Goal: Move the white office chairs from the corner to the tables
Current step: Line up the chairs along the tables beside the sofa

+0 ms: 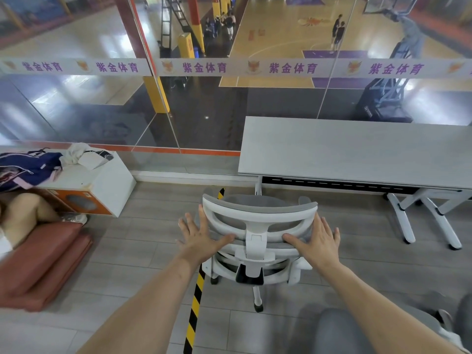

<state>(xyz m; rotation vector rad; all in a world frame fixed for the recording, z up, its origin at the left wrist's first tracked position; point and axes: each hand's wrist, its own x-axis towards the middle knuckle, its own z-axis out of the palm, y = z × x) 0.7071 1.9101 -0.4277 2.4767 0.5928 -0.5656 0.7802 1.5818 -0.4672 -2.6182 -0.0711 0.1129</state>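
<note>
Pressing flat, both hands — left hand (201, 241), right hand (315, 242) — fingers apart, are touching the white office chair (258, 226) near the table (357, 152). Glass banner (204, 67) is reading "紫金体育".

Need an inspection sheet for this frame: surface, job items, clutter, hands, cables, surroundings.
Surface: grey plank floor; a black-and-yellow striped strip runs across it under the chair.
Job's things: white office chair, back toward the camera, just short of the left end of the grey table; tabletop bare.
Clutter: white box on the left with a dark blue bag and white cloth on top; red-brown cushions on the floor.
Grippers: left hand and right hand open, fingers spread, on the chair's backrest frame.
Cables: nothing seen.
Surroundings: glass wall overlooking a basketball court; another person's leg at the left edge.
</note>
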